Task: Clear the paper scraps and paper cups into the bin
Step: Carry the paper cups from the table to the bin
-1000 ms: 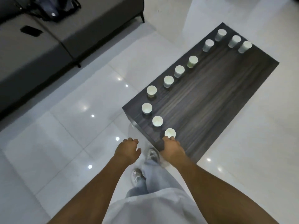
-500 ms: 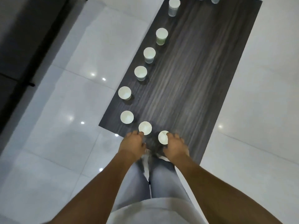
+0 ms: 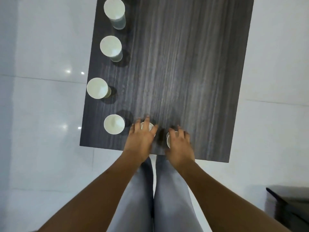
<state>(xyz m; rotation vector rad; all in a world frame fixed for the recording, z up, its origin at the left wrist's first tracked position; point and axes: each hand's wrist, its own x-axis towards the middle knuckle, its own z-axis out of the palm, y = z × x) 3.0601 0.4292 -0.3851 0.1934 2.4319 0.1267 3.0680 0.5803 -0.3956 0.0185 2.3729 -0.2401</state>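
Head view: dark wood-grain table (image 3: 184,64) seen from above, long axis running away from the person. Six paper cups visible, all upright, mouths up. Four stand free in a line down the table's left edge: far cup (image 3: 114,11), second cup (image 3: 110,47), third cup (image 3: 97,88) right at the edge, fourth cup (image 3: 114,124) near the front-left corner. Left hand (image 3: 141,139) covers the fifth cup (image 3: 147,126), fingers curled over its rim, gripping it. Right hand (image 3: 179,144) curls round the sixth cup (image 3: 169,139), only a sliver of rim showing. Both held cups sit close to the table's near edge, just beside each other.

Versus half a second ago: the hands were only at the cups' near sides; now they are wrapped over them. Camera has tipped lower and closer, so fewer cups show.

Centre and right of the tabletop are bare wood. White tiled floor (image 3: 41,148) surrounds the table. Dark furniture corner (image 3: 291,206) at lower right.
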